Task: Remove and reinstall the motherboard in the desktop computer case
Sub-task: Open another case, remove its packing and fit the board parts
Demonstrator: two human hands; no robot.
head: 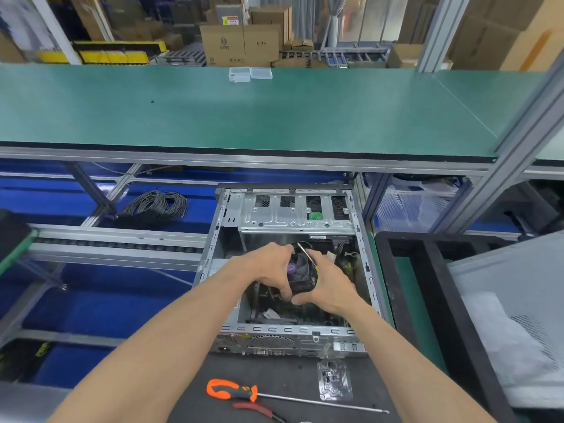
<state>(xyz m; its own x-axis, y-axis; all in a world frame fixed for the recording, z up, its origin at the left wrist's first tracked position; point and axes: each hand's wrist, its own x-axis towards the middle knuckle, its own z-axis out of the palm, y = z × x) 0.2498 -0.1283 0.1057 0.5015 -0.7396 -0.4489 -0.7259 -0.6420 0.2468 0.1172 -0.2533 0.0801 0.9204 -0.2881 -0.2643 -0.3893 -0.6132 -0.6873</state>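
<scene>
An open desktop case point(227, 219) lies on its side in front of me, its metal drive cage at the far end. Inside, the motherboard point(305, 314) carries a black CPU cooler fan point(300, 270) with a purple hub. My left hand point(270, 265) grips the fan's left side, thumb curled along its near edge. My right hand point(328, 283) grips the fan's right side and also holds a small screwdriver point(306, 253), whose metal shaft points up and away over the fan. Much of the board is hidden under my hands.
An orange-handled long screwdriver point(244, 392) and red-handled pliers point(259, 410) lie on the dark mat near me, beside a clear plastic bag point(334, 381) of small parts. A grey side panel point(518, 300) rests at right. A green shelf point(244, 117) spans above; a coiled cable point(155, 206) lies left.
</scene>
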